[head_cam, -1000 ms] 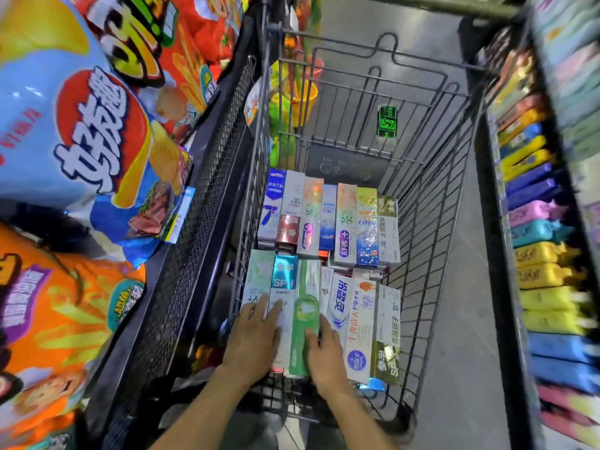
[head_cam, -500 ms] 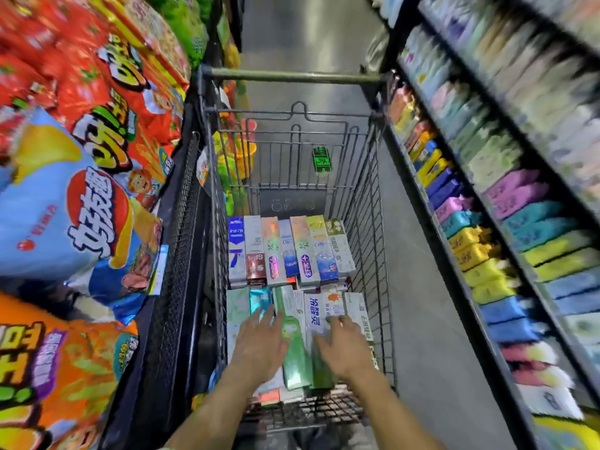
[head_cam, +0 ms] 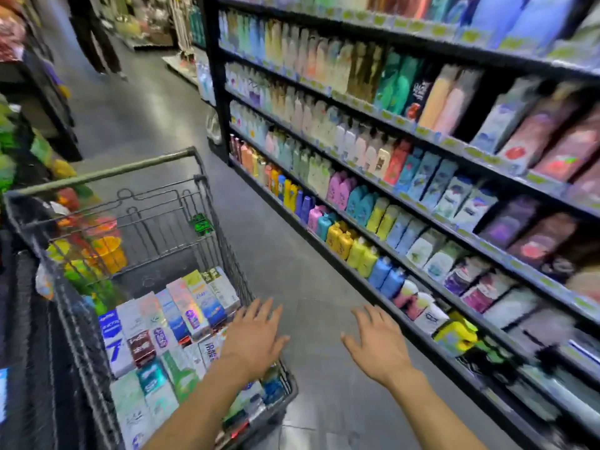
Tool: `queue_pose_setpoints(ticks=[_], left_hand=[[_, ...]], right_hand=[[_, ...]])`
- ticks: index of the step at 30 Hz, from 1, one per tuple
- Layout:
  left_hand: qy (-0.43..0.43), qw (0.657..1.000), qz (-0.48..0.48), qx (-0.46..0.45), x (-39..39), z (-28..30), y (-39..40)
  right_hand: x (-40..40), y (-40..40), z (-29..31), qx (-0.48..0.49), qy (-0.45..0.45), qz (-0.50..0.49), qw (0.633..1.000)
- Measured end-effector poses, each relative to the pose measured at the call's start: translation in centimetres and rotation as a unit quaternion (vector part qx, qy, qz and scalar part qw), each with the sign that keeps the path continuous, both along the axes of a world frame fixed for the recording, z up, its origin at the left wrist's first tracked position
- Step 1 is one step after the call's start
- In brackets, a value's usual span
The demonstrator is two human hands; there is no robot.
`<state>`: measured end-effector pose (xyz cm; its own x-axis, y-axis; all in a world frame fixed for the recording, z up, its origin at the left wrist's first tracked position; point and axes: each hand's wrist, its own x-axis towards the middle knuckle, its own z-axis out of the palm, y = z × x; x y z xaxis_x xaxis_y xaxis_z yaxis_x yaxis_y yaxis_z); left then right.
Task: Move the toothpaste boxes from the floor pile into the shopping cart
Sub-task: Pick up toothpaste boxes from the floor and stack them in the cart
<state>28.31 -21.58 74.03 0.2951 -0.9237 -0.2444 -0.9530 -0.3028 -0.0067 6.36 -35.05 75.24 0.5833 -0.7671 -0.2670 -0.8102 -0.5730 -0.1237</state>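
The wire shopping cart stands at lower left, holding several toothpaste boxes laid side by side in two rows. My left hand hovers over the cart's right rim with fingers spread and holds nothing. My right hand is out over the grey aisle floor to the right of the cart, fingers spread and empty. No floor pile of boxes shows in this view.
A tall black shelf unit full of coloured bottles and refill pouches runs along the right. Snack bags sit behind the cart on the left. A person's legs stand far down the aisle. Grey floor lies between cart and shelf.
Both hands have lifted off the boxes in the cart and swung right, empty. The view has turned right and up, away from the cart towards the shelf and aisle.
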Motion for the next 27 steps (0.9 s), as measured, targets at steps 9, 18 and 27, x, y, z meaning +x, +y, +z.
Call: queue_pose_setpoints(ticks=[9, 18, 27], left_hand=[[-0.031, 0.982, -0.188, -0.011, -22.8, 3.1, -8.5], [-0.005, 0.871, -0.491, -0.014, -53.2, 3.0, -15.5], [0.01, 0.685, -0.728, 0.026, -78.1, -0.3, -13.4]], right_hand=[[-27.3, -0.2, 2.5, -0.013, -0.005, -0.171, 0.985], [-54.5, 9.0, 1.8, -0.026, -0.018, -0.468, 0.883], [-69.0, 21.4, -1.3, -0.01, -0.018, -0.733, 0.68]])
